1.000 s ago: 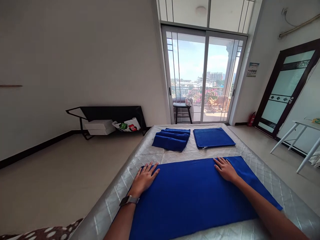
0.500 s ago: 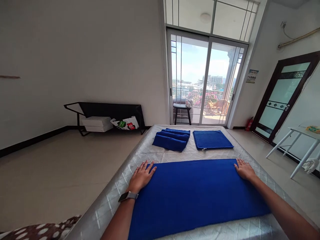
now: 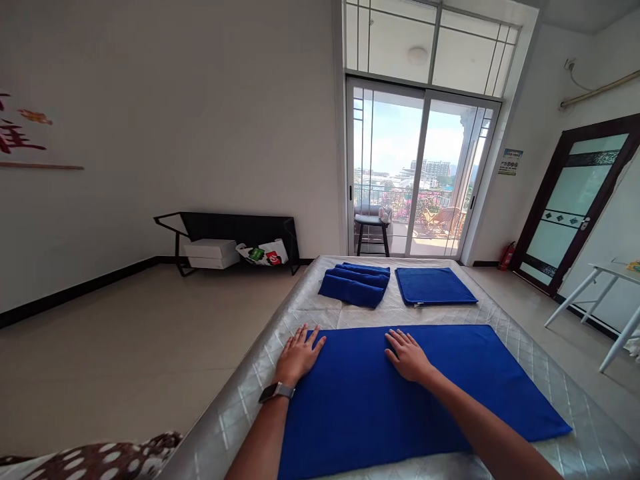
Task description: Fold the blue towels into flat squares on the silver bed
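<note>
This place is looking like a bedroom, though whether in a private home or a lodging is staying unclear. A quilted mattress (image 3: 345,319) is taking up the middle of the room, and brown dotted fabric (image 3: 100,460) is lying near its left corner. Sliding glass doors (image 3: 419,173) are facing a sunlit balcony (image 3: 427,245), where a rattan chair (image 3: 443,219) is standing. Red lettering (image 3: 20,139) is decorating the left wall. On the right, a dark-framed door (image 3: 575,207) is showing frosted panes, with a fire extinguisher (image 3: 507,256) and a posted notice (image 3: 510,162) sitting nearby.
</note>
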Demonstrator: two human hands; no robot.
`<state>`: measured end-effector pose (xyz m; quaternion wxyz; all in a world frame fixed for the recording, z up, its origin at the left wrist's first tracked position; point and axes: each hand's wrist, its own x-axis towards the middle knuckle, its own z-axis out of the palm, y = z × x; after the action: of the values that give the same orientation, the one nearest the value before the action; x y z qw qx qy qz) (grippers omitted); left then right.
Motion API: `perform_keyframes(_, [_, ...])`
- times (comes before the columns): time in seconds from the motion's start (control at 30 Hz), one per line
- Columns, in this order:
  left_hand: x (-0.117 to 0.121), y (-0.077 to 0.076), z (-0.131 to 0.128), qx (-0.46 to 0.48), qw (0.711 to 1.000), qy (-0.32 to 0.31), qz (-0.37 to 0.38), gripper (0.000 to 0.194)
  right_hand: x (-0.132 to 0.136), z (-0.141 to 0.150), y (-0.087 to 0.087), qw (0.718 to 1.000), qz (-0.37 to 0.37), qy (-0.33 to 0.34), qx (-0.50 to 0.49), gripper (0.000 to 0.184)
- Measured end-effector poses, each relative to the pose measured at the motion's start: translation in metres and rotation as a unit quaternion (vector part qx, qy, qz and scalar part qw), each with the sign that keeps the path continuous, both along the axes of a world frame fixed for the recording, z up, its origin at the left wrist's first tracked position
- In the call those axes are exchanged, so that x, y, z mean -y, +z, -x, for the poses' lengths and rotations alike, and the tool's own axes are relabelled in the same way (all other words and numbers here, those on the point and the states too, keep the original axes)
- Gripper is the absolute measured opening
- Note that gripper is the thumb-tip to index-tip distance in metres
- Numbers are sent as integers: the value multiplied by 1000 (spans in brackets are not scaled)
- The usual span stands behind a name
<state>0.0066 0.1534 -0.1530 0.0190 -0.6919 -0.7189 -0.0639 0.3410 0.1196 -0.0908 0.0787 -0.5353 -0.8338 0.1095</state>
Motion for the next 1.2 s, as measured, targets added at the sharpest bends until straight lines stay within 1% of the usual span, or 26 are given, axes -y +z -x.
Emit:
perform_keyframes(0.07, [-1, -4, 4, -9, 1000, -12, -1, 56, -2, -18, -4, 1000, 10, -20, 7, 62])
perform_keyframes(0.13, [-1, -6, 6, -9, 1000, -18, -12, 56, -7, -53, -6, 998, 12, -51, 22, 63])
perform_keyframes(0.23, [0, -4, 3, -2, 1000, -14, -19, 57, -15, -127, -10, 991, 8, -122, 51, 64])
perform_keyframes(0.33, [3, 5, -4, 11, 1000, 7, -5, 60, -21, -205, -15, 974, -6, -215, 73, 64])
perform_keyframes(0.4, [4, 10, -7, 12, 1000, 19, 8, 62, -23, -245, -20, 961, -8, -265, 82, 65])
perform_keyframes(0.47, [5, 13, -7, 10, 1000, 21, 14, 63, -25, -268, -26, 953, -10, -290, 85, 66])
perform_keyframes(0.53, [4, 12, -6, 10, 1000, 16, 10, 62, -26, -275, -31, 952, -15, -294, 87, 66])
perform_keyframes(0.63, [3, 9, -3, 12, 1000, 9, 3, 61, -25, -270, -33, 951, -25, -296, 91, 65])
perform_keyframes(0.7, [2, 7, -3, 11, 1000, 10, 4, 62, -23, -265, -29, 948, -24, -300, 103, 65])
perform_keyframes(0.83, [1, 2, 0, 2, 1000, 12, -2, 61, -22, -256, -12, 935, -24, -314, 162, 63])
perform_keyframes(0.9, [0, -2, 3, -9, 1000, 1, -9, 59, -24, -241, -2, 930, -42, -317, 179, 61])
perform_keyframes(0.93, [0, -3, 4, -15, 1000, -6, -12, 58, -24, -227, 2, 931, -57, -313, 180, 60])
perform_keyframes(1.0, [0, -6, 7, -20, 1000, -17, -12, 57, -24, -188, 8, 942, -90, -278, 166, 60])
perform_keyframes(1.07, [-1, -6, 7, -21, 1000, -19, -7, 58, -21, -134, 10, 965, -105, -202, 127, 58])
perform_keyframes(1.13, [-1, -4, 6, -23, 1000, -18, 0, 58, -16, -77, 6, 989, -87, -103, 65, 56])
perform_keyframes(1.2, [0, -3, 6, -29, 999, -18, 5, 59, -10, -28, -1, 998, -58, -29, 16, 56])
